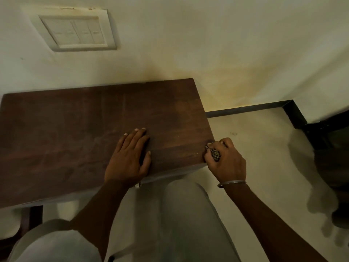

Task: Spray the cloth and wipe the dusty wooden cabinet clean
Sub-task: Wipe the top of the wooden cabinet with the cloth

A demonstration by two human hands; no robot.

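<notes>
Most of the cloth (pixel 213 154) is being hidden inside gripping right hand (pixel 227 163) fingers; left hand (pixel 128 157) is being pressed flat beside them.

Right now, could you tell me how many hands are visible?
2. The left hand lies flat on the cabinet; the right hand grips the cloth at its right edge.

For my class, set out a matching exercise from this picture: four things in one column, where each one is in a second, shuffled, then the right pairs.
Things
1 left hand
2 cloth
3 switch plate
4 bangle

Places
A gripped in the right hand
B on the wall
C flat on the cabinet top
D round the right wrist

Pairs: 1-C, 2-A, 3-B, 4-D
</notes>
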